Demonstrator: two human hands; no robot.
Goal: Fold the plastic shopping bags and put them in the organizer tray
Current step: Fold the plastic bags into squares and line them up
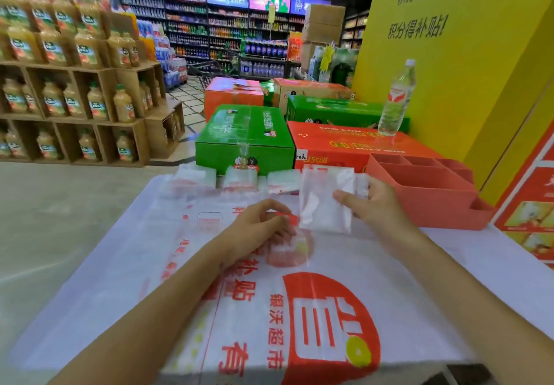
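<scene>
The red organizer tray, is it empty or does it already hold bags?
Empty, as far as visible: the tray compartments show only red walls and floors.

Folded bag (325, 201): thin, translucent, glossy plastic. Tray (425, 186): matt, smooth coral plastic. Boxes (244, 138): glossy printed cardboard. Bottle (395, 99): clear plastic.

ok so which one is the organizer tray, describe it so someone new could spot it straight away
Start at the big yellow wall on the right and drop to the white-covered table below it. The organizer tray sits at the table's far right edge, just past the right hand. Unlike the closed red and green cartons behind, it is an open coral-red plastic box split into compartments.
</scene>
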